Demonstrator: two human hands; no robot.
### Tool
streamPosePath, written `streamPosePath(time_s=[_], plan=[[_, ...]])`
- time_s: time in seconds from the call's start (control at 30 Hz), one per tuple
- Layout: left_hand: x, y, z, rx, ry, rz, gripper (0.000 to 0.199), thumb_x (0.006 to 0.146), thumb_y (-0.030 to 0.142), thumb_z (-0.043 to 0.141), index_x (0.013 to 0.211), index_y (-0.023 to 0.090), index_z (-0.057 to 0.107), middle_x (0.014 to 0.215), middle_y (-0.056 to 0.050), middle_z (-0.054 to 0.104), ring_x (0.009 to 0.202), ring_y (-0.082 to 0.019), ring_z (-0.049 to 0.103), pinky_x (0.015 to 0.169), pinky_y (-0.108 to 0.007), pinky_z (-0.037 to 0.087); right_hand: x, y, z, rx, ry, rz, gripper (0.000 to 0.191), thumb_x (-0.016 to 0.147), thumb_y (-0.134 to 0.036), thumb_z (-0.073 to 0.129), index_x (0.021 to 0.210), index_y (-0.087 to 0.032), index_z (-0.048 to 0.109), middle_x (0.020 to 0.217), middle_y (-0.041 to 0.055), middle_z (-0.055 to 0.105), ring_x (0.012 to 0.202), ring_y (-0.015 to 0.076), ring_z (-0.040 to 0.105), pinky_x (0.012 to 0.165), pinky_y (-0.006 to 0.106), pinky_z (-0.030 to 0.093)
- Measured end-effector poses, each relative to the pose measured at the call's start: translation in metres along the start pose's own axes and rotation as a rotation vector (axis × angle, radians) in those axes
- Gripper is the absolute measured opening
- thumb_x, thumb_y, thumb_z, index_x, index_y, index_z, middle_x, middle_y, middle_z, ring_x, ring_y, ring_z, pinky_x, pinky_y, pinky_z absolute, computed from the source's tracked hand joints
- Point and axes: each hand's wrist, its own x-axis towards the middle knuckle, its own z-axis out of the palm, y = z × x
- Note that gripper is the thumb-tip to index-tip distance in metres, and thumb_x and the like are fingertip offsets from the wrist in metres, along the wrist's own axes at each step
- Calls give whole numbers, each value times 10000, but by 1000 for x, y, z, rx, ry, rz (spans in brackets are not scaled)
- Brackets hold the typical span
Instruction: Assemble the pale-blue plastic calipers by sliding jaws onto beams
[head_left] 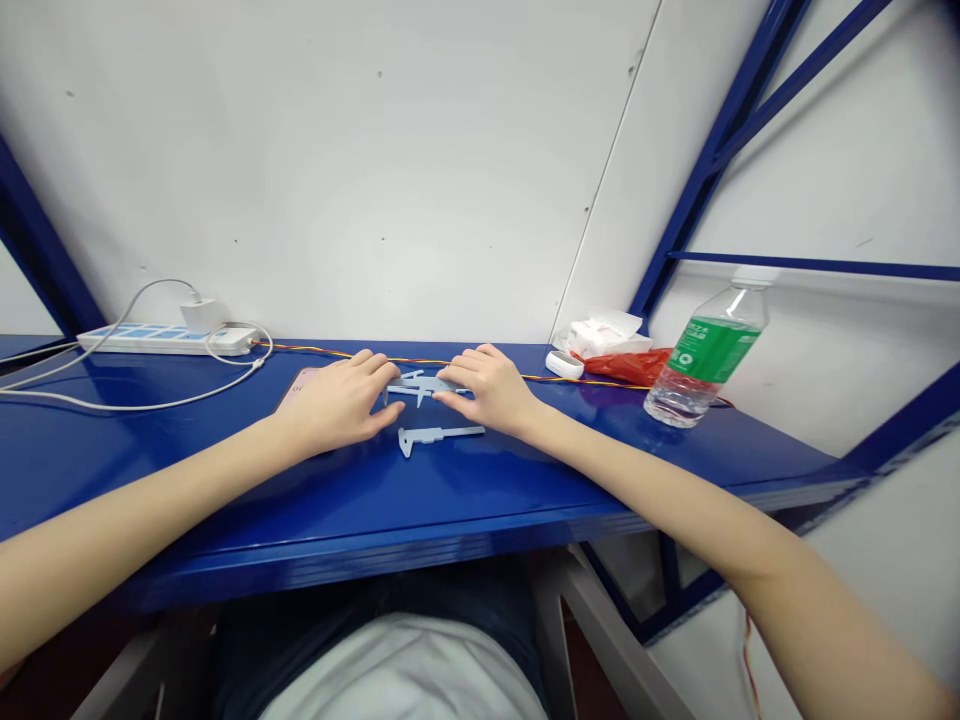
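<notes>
Two pale blue plastic vernier calipers lie on the blue metal desk (187, 480). The farther caliper (421, 388) sits between my hands, and my right hand (487, 390) has thumb and fingers around its beam end. My left hand (337, 400) lies palm down with its fingertips and thumb at the caliper's jaw end, and I cannot tell whether it grips. The nearer caliper (439, 434) lies flat just in front, touched by neither hand. A pinkish flat object (298, 384), perhaps a phone, is partly hidden beside my left hand.
Along the back stand a white power strip (161, 340) with a charger and cable, a white tissue pack (604, 335), a red plastic bag (626, 365), and a water bottle (705, 360). A red-yellow wire (480, 365) runs along the wall. Blue steel frame bars (712, 160) rise at right.
</notes>
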Motion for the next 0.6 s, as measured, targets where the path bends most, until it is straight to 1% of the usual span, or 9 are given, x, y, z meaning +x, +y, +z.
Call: streamPosePath(time_s=[0.07,0.17,0.37,0.6], plan=[[0,-2,1,53,1,51,340,889,405,431,1034,135,576,969,-95,601,941,-252,555,796,-376,493,-1,2,1,14,-5,12,208,876,-344,564,866,-162,663,760,21,664,711,146,536,712,284,326],[0,-6,2,93,-33,84,341,904,398,423,1008,124,597,972,-106,589,944,-251,546,811,-380,489,-1,4,1,36,-22,26,194,862,-339,587,861,-162,667,769,20,670,722,144,549,717,281,330],[0,-13,3,108,-85,97,371,896,434,461,1062,129,591,1026,-106,592,984,-248,542,832,-369,480,-2,5,2,83,-70,86,189,861,-338,584,868,-169,669,790,22,679,742,147,564,738,282,339],[0,-14,5,140,-89,130,364,906,406,457,1091,118,580,1030,-112,605,989,-253,547,844,-375,474,-2,5,0,109,-110,113,187,859,-336,582,877,-173,671,799,26,678,752,151,563,746,286,339]])
